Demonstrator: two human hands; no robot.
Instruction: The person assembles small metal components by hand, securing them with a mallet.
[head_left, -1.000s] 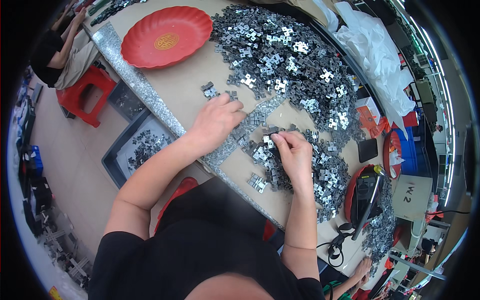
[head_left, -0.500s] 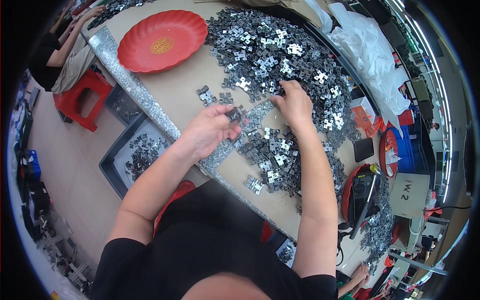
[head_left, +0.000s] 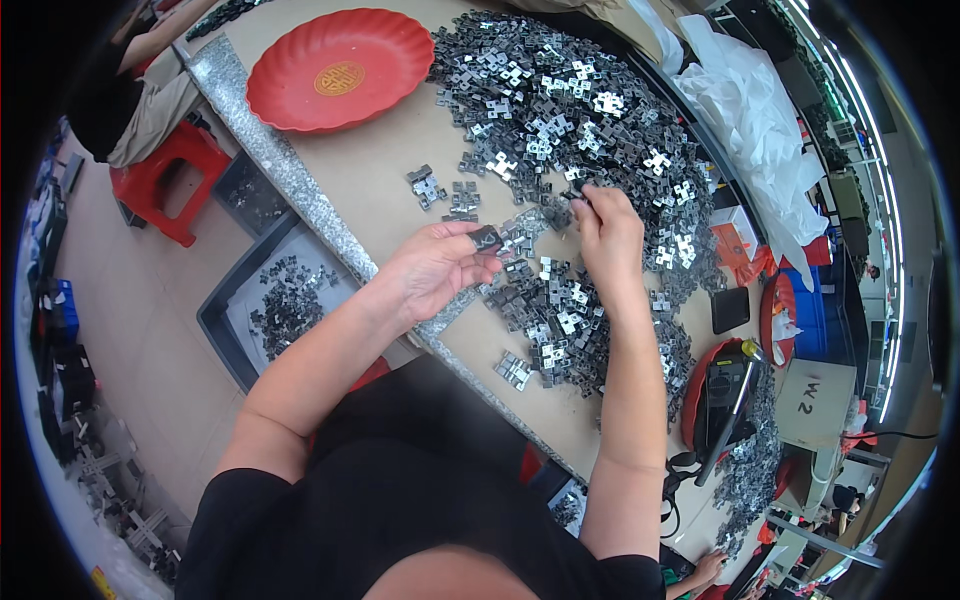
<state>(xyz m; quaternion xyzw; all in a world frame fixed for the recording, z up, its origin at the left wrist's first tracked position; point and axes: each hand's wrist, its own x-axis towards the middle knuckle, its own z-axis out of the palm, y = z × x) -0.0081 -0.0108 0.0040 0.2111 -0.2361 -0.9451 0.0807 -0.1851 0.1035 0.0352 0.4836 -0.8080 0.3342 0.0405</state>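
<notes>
My left hand (head_left: 432, 272) is over the table's near edge, thumb and fingers closed on a small dark metal piece (head_left: 485, 239). To its right, my right hand (head_left: 612, 238) pinches what looks like another small metal piece (head_left: 577, 191) at the inner edge of a big heap of metal pieces (head_left: 560, 110). The pieces are small, flat and notched, silver and dark. A smaller pile of them (head_left: 550, 320) spreads between my forearms. Two little groups of pieces (head_left: 425, 187) lie apart, beyond my left hand.
A red scalloped plate (head_left: 390, 85) rests at the far left of the table. Below the stone edge (head_left: 290, 165) stands a grey bin (head_left: 232, 340) with pieces, near a red stool (head_left: 165, 180). Right of my right arm are a black-handled tool (head_left: 722, 425) and a white plastic sheet (head_left: 750, 140).
My right hand has drawn back from the heap and its fingertips have come together in a pinch. The left hand keeps its metal piece, now turned differently. The whole view has shifted slightly.
</notes>
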